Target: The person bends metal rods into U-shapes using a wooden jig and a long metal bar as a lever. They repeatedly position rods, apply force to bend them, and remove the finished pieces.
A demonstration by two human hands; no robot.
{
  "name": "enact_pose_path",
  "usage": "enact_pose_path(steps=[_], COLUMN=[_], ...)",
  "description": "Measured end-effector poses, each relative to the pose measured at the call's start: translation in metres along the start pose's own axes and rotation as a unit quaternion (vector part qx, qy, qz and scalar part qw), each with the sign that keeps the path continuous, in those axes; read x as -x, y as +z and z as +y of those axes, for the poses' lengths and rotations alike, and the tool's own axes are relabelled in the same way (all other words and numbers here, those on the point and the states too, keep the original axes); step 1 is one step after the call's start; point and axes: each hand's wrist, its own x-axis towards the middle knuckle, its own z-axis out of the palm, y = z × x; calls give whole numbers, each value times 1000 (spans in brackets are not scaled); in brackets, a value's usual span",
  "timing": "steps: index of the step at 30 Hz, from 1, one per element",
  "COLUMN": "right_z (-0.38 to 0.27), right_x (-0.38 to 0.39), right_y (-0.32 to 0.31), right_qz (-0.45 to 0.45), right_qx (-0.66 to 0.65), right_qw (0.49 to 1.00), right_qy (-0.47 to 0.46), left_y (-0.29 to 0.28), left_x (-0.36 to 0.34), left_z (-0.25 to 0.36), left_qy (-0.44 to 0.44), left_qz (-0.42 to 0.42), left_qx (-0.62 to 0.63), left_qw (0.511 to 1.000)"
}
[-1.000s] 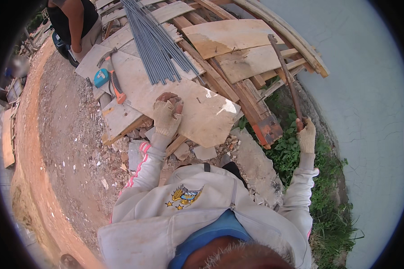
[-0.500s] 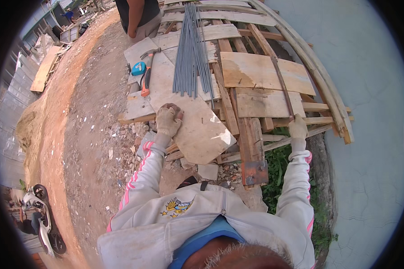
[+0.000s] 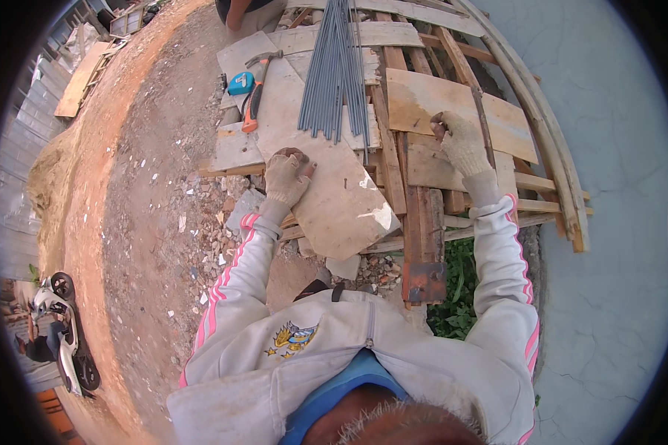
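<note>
And there the left hand [image 3: 287,180] sat, curled on the plywood sheet [image 3: 341,204]; the right hand [image 3: 460,142], also curled, was beside the rusty bar [image 3: 484,122] across the boards [image 3: 416,96]. Whether either gripped anything, I couldn't tell.

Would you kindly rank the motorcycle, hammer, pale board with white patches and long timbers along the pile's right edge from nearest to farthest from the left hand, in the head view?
From the left hand:
1. Pale board, beneath it.
2. Hammer, ahead, slightly left.
3. Long timbers, off right.
4. Motorcycle, far left.
</note>
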Motion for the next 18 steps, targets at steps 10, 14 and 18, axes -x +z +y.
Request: enact_pose_path(steps=[10,14,18], right_z=[-69,87,72], right_x=[-159,-175,-188], right_y=[183,187,188], right_qz=[-214,-209,-229], right_qx=[145,-70,206], right_qw=[965,965,951], right_qy=[42,143,24], left_y=[-11,-3,-11], left_x=[21,-3,0], left_z=[-24,-2,-7], left_qy=[-65,10,-16], left_qz=[5,-15,-42], left_qx=[46,110,97], left_qw=[997,994,994])
